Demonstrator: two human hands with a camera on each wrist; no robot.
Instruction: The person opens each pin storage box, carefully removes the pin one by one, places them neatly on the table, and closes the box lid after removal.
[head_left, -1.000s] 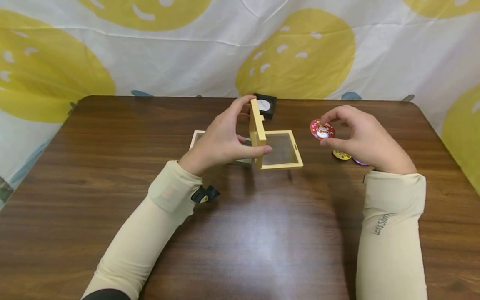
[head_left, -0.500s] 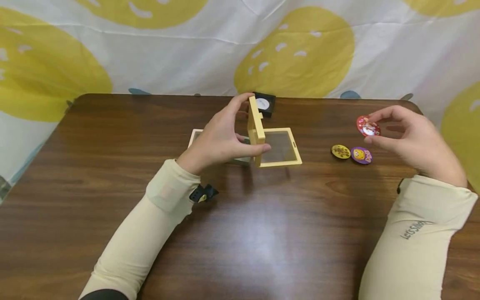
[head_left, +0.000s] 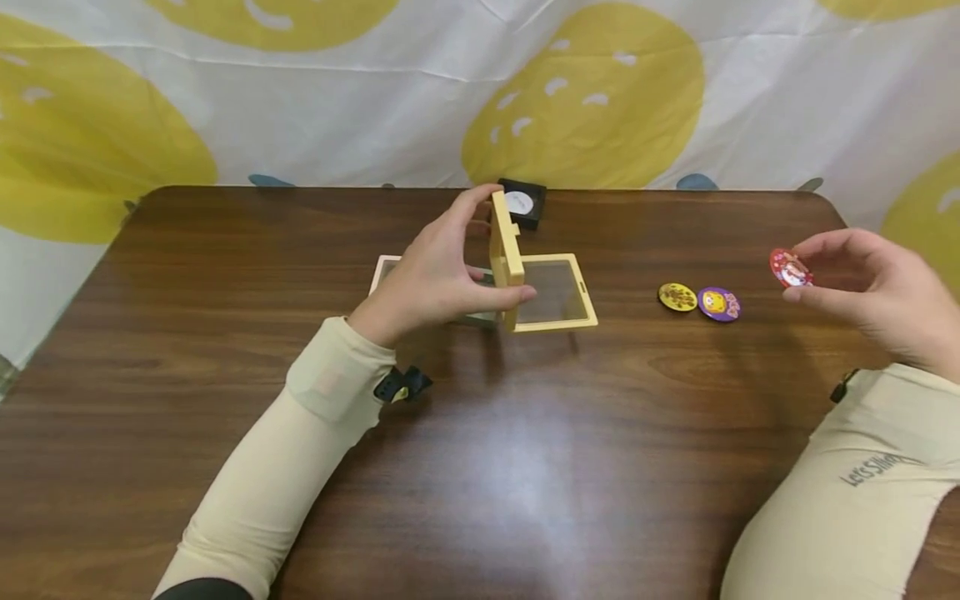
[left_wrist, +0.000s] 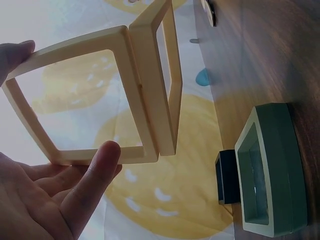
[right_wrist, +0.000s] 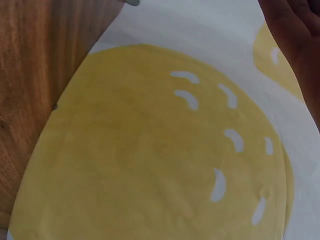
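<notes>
Fingers of the left hand [head_left: 431, 283], spread wide, grip a yellow frame [head_left: 507, 242]. The right hand [head_left: 892, 296] pinches a red disc [head_left: 789, 267].

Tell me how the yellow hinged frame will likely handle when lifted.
Each half of the yellow hinged frame is probably stiff, its edges looking straight and thick. The free half may swing, since the left hand grips only the other. It is likely light for its size, as much of it looks see-through.

The sleeves [head_left: 258, 475] are cream, the right bearing dark lettering [head_left: 872, 469], the left a black strap [head_left: 390, 386].
</notes>
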